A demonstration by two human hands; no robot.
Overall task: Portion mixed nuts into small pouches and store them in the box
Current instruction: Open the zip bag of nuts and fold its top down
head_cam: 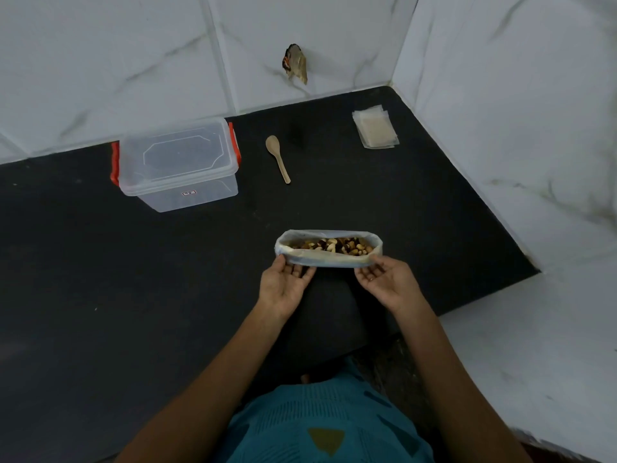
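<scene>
A clear plastic bag [329, 260] of mixed nuts [330, 246] sits open on the black counter [100, 279], its top rolled down into a rim. My left hand [283, 282] pinches the rim's near left corner. At the near right corner my right hand [389, 284] pinches the rim too. A clear storage box [178, 163] with red clips and its lid on stands at the back left. Right of the box lies a wooden spoon [277, 158]. A stack of small clear pouches [375, 129] lies flat at the back right.
White marbled tile walls [500, 111] close the counter at the back and on the right. A broken patch [295, 63] shows in the back wall. The counter's front edge steps back near my right forearm.
</scene>
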